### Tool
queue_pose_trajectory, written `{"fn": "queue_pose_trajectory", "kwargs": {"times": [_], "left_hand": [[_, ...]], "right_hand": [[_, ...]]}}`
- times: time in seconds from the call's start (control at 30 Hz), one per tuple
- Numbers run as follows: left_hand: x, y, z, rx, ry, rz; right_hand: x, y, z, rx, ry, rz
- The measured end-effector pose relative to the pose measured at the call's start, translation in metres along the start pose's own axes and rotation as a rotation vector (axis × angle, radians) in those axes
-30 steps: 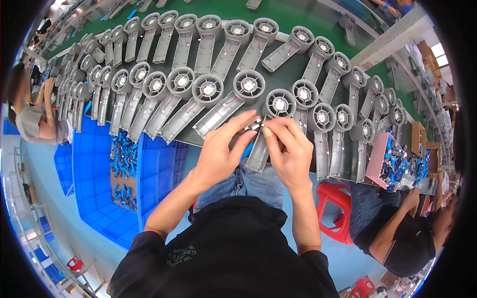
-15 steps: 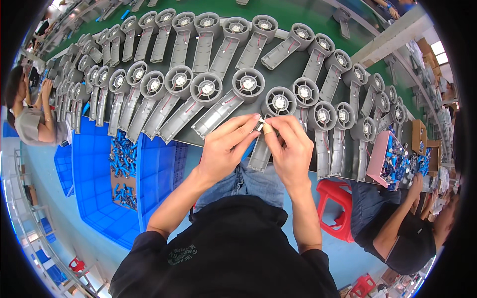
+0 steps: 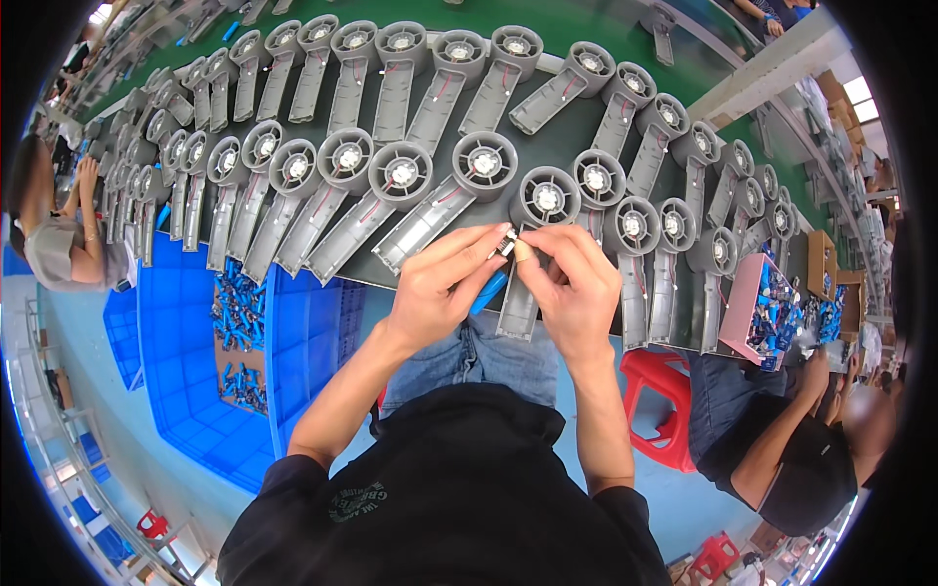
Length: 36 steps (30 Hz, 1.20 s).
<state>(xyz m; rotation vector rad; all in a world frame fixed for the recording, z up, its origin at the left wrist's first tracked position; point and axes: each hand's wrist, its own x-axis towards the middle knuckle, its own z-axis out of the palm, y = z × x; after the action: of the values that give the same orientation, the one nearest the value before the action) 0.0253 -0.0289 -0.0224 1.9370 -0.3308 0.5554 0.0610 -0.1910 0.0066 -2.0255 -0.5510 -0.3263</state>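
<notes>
My left hand (image 3: 437,290) and my right hand (image 3: 569,288) meet just above the table's near edge. Both pinch a small white-and-black connector (image 3: 506,241) between thumbs and fingertips. A blue cylindrical battery (image 3: 490,290) shows below my left fingers; whether it joins the connector is hidden. Right behind the fingertips lies a grey handheld fan housing (image 3: 547,198), its round ribbed head away from me. The lower end of its hollow handle shows between my hands, partly covered by my right hand.
More grey fan housings (image 3: 402,174) lie in rows across the dark table. A blue crate (image 3: 205,410) with blue batteries stands at left. At right are a pink box (image 3: 745,311) of blue parts, a red stool (image 3: 657,405) and a seated co-worker (image 3: 782,459). Another person (image 3: 63,220) works far left.
My hands stay together at the connector, with the fingers shifted slightly. The blue battery below my left fingers shows more now. The whole view has moved a little.
</notes>
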Motion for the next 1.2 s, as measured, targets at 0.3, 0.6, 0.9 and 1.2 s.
{"fn": "queue_pose_trajectory", "kwargs": {"times": [0.3, 0.6, 0.9, 1.2], "left_hand": [[0.008, -0.002, -0.011, -0.108, -0.092, -0.094], [0.003, -0.002, -0.010, -0.055, -0.087, -0.030], [0.004, 0.005, -0.004, -0.117, -0.031, -0.109], [0.034, 0.047, -0.006, -0.603, -0.075, -0.551]], "right_hand": [[0.009, 0.005, 0.000, -0.160, -0.052, -0.202], [0.009, 0.001, -0.003, -0.198, -0.087, -0.234], [0.000, -0.038, -0.010, -0.293, -0.031, 0.086], [-0.028, -0.063, -0.032, 0.005, 0.000, 0.678]]}}
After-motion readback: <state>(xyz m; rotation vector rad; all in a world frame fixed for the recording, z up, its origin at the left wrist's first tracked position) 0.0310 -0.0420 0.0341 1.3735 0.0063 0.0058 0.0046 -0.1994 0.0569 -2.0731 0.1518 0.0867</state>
